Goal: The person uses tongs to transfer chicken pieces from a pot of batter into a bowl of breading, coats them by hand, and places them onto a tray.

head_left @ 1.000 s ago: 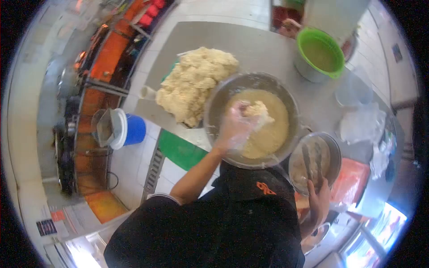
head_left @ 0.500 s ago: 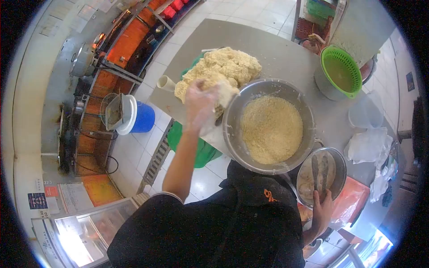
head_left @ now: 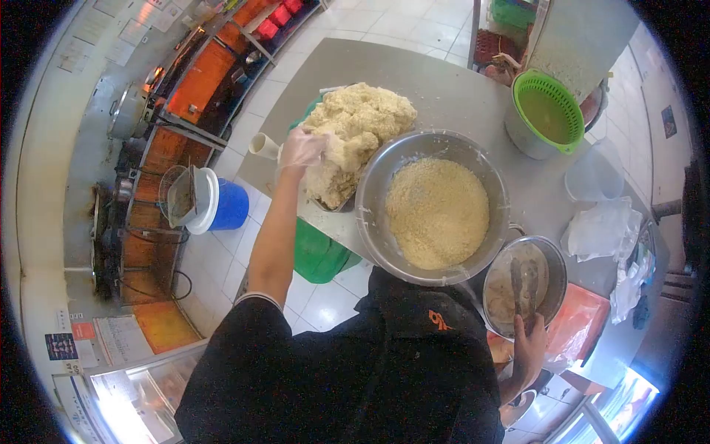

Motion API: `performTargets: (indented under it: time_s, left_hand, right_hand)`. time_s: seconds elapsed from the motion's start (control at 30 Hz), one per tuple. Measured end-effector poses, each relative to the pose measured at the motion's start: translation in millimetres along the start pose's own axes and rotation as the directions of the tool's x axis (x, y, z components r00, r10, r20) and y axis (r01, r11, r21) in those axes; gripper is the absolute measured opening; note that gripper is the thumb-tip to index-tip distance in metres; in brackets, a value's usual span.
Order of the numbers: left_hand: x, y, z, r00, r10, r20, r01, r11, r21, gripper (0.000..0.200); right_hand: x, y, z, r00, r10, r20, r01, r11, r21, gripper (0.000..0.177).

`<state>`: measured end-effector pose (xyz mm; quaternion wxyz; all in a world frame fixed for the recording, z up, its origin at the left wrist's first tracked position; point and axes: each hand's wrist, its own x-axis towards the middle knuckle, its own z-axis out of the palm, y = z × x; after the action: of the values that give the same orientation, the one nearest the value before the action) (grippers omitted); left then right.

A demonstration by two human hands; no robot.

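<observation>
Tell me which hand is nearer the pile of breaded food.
Left. The gloved left hand rests on the near-left edge of the pile. The right hand is far off, at the small metal bowl, gripping tongs.

no legible text; only an unreadable orange logo [head_left: 439,320] on the black shirt [head_left: 347,377]

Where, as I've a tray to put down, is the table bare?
Bare table lies beyond the large bowl, between the crumbed pile and the green colander; a narrower strip runs between bowl and clear jug. The near edge is crowded: pile, large bowl and small bowl sit close together.
</observation>
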<state>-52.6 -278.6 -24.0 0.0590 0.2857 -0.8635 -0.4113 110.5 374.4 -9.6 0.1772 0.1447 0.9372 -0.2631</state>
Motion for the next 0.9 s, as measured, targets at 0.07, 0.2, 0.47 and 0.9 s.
performTargets:
  time_s: [0.07,0.2,0.47,0.9]
  left_hand:
    - [9,-6,3,0.999,0.038,-0.033,-0.03,0.973,0.227,0.047]
    - [6,3,-2,0.99,0.129,-0.065,-0.071,0.829,0.555,0.05]
    - [-16,-16,50,0.678,0.708,-0.195,-0.401,0.58,0.709,0.049]
    - [-18,-27,70,0.844,0.536,0.021,-0.286,0.416,0.863,0.086]
  right_hand:
    - [-1,-2,-2,1.0,-0.001,-0.014,0.002,1.0,0.02,0.055]
    - [-6,-17,-16,0.997,0.069,0.038,-0.071,0.997,0.038,0.054]
    - [-5,10,-4,1.0,0.019,0.02,-0.019,0.999,-0.031,0.055]
    - [-6,26,-13,0.999,-0.049,-0.017,0.047,0.997,-0.058,0.048]
